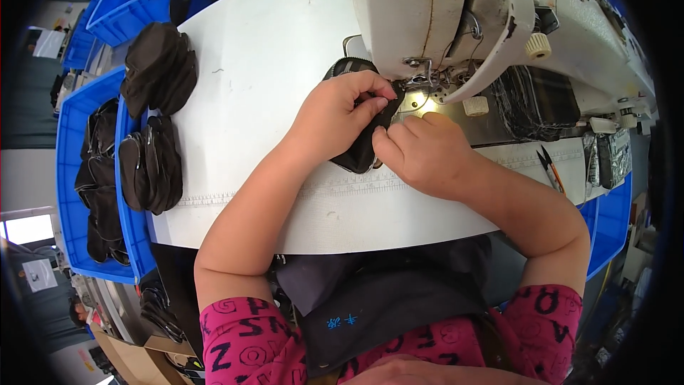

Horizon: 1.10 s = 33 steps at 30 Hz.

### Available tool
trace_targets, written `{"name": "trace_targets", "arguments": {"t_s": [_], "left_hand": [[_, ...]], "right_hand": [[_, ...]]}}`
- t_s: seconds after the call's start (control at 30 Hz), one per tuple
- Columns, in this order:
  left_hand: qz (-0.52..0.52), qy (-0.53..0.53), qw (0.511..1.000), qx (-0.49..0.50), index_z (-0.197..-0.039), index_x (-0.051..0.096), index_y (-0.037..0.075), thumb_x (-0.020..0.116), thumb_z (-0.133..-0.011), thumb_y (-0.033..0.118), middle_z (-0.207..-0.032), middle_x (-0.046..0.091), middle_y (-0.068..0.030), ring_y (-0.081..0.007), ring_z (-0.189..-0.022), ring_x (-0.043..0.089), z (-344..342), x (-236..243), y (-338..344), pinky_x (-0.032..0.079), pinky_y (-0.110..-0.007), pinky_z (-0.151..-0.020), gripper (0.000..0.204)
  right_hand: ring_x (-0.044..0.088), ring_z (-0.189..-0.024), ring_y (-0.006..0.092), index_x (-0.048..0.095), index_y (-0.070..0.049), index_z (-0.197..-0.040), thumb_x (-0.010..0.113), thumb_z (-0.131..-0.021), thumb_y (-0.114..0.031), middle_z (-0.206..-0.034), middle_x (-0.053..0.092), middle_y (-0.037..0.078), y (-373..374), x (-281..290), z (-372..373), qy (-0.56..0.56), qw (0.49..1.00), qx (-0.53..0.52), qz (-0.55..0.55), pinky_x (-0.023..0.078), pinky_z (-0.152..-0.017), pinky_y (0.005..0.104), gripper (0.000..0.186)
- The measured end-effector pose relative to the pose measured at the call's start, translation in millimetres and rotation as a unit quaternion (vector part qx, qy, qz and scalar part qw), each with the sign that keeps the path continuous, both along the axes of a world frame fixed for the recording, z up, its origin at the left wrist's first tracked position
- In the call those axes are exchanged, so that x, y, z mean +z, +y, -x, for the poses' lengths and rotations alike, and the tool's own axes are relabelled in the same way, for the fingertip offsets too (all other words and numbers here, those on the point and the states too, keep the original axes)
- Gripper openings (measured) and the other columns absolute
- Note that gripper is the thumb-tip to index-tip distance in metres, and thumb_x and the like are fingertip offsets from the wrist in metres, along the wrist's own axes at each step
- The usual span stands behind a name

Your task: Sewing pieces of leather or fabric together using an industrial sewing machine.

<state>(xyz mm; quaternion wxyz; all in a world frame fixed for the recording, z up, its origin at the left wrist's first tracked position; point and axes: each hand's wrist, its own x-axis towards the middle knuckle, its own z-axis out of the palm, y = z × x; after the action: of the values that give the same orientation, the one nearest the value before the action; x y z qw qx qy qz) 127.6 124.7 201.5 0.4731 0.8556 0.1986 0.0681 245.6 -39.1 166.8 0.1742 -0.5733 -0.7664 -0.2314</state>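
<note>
A small black zippered pouch (361, 155) lies on the white table, just left of the sewing machine's (407, 25) lit needle area. My left hand (343, 110) rests over it, thumb and forefinger pinching its edge close to the presser foot (420, 82). With its fingers curled, my right hand (431, 151) grips the pouch's right edge, in front of the needle plate (427, 103). The two hands hide much of the pouch, and whether its edge lies under the foot I cannot tell.
At the left table edge stand piled black pouches (158, 71), with more in a blue bin (70, 171). Right of the needle lies a stack of black pieces (538, 103). Thread snips (551, 170) lie near the right edge. A printed ruler strip (342, 187) crosses the table.
</note>
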Motion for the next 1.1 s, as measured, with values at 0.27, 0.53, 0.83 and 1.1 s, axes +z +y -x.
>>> {"name": "trace_targets", "arguments": {"t_s": [0.27, 0.53, 0.83, 1.1], "left_hand": [[-0.19, 0.016, 0.981, -0.033, -0.106, 0.074, 0.006, 0.068, -0.093, 0.007, -0.099, 0.077, -0.0085, -0.0294, -0.087, 0.072, 3, 10, -13, 0.057, -0.036, -0.077, 0.015], [-0.034, 0.013, 0.999, -0.012, -0.116, 0.072, 0.009, 0.066, -0.093, 0.001, -0.099, 0.076, -0.0106, -0.0276, -0.088, 0.07, 5, 0, -13, 0.055, -0.036, -0.079, 0.025], [-0.304, -0.095, 0.947, -0.034, -0.111, 0.074, 0.01, 0.073, -0.087, 0.007, -0.11, 0.069, -0.006, -0.0276, -0.096, 0.067, 6, -11, -26, 0.057, -0.04, -0.079, 0.024], [-0.473, -0.125, 0.867, -0.098, -0.113, 0.076, 0.009, 0.073, -0.079, 0.012, -0.116, 0.067, -0.0002, -0.0197, -0.108, 0.063, 6, -8, -28, 0.053, -0.033, -0.083, 0.034]], "right_hand": [[0.057, -0.06, 0.0169, 0.053, -0.011, -0.078, 0.069, -0.073, -0.014, -0.065, 0.052, 0.001, -5, 1, -8, 0.047, 0.996, 0.061, 0.038, 0.044, -0.054, 0.0333, 0.017], [0.062, -0.057, 0.0198, 0.055, -0.01, -0.078, 0.07, -0.073, -0.014, -0.064, 0.058, 0.004, -10, 5, -6, 0.063, 0.995, 0.052, 0.06, 0.046, -0.052, 0.035, 0.016], [0.058, -0.06, 0.018, 0.057, -0.01, -0.079, 0.068, -0.073, -0.015, -0.067, 0.056, 0.002, -16, 2, -2, 0.038, 0.996, 0.02, 0.076, 0.045, -0.056, 0.0332, 0.013], [0.065, -0.057, 0.0197, 0.061, -0.007, -0.076, 0.069, -0.075, -0.013, -0.063, 0.062, 0.005, -17, 14, -1, 0.048, 0.993, 0.023, 0.105, 0.05, -0.05, 0.0346, 0.01]]}}
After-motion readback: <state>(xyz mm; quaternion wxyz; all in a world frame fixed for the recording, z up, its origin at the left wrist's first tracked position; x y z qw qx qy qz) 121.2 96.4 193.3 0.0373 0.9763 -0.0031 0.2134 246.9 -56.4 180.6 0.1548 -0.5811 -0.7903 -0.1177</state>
